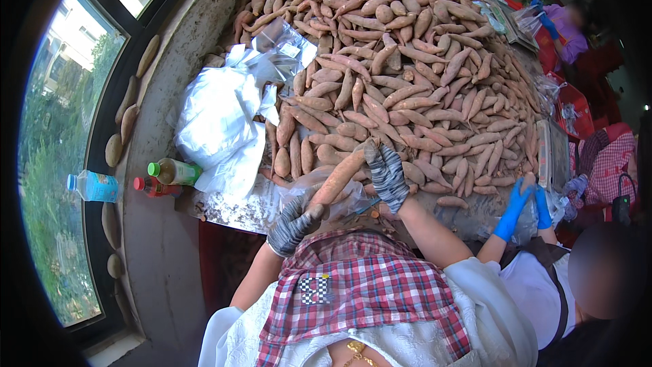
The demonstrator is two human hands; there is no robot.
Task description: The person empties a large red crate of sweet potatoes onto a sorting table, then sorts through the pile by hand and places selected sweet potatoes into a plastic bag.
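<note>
A long sweet potato (337, 177) slants between my gloved hands, above the near edge of the table. My left hand (295, 223), in a grey and black knit glove, grips its lower end. The upper end is in my right hand (387, 173), gloved alike. Beneath it lies a clear plastic bag (351, 201), partly covered by the sweet potato and my hands. Beyond my hands spreads a large heap of sweet potatoes (397, 81) with soil on their skins.
Plastic bags (219, 122) lie piled at the left. Bottles with green (175, 171), red (158, 186) and blue (94, 186) caps stand by the window. At my right, a co-worker's blue-gloved hands (517, 209) are near a scale (552, 155). Another person (565, 30) is at the far right.
</note>
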